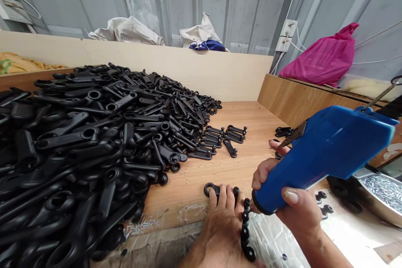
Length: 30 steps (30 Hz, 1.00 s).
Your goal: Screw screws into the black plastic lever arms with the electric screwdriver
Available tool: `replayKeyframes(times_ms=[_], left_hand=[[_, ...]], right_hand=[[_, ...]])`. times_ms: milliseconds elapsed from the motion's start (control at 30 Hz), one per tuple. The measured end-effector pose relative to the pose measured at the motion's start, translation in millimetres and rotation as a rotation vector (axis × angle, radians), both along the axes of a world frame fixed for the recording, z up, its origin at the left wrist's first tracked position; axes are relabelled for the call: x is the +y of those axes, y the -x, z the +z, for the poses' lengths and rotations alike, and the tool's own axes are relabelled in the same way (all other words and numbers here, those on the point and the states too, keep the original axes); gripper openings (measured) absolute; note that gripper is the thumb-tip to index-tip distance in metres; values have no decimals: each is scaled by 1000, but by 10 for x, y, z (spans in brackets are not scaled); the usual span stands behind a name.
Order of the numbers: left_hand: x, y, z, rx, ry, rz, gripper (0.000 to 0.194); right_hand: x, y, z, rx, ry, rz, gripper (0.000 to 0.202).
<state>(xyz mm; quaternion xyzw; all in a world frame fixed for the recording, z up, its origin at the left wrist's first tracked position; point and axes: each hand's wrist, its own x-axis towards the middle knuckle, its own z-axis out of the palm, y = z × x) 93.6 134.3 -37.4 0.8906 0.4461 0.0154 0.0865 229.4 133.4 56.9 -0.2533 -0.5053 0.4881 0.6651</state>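
My left hand [221, 217] lies palm down near the table's front edge. Its fingers close over a black plastic crank handle [211, 189], whose ring end shows past the fingertips and whose middle is hidden. Beside that hand runs a row of black knobbed ends [245, 231]. My right hand [303, 211] is wrapped around a blue electric screwdriver [314, 150], tilted with its dark nose down by my left hand; its tip is hidden. Several finished-looking black crank handles [210, 140] lie in rows farther back.
A large heap of black crank handles [119, 134] fills the left side. Loose silver screws [143, 225] lie near its foot. At right stand a metal bowl [370, 203] of screws and a wooden side board [292, 96]. A metal hook [381, 94] is at the screwdriver's upper end.
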Motion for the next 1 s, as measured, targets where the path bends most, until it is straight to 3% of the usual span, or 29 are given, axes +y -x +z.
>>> replayKeyframes(times_ms=[233, 367, 467, 633, 733, 1000], left_hand=[[-2, 0, -7, 51, -49, -16, 57], [9, -37, 32, 19, 41, 15, 55], [-24, -25, 88, -47, 111, 14, 63], [-108, 14, 132, -176, 23, -30, 93], [-116, 14, 171, -215, 113, -29, 111], [-124, 62, 295, -308, 186, -38, 105]], right_hand=[[13, -30, -82, -49, 9, 23, 33], [-2, -45, -103, -108, 28, 23, 33], [-31, -26, -101, -145, 36, 14, 32], [-50, 5, -112, -145, 44, -11, 34], [-22, -3, -142, -169, -13, 8, 35], [-13, -8, -205, -297, -50, 31, 31]])
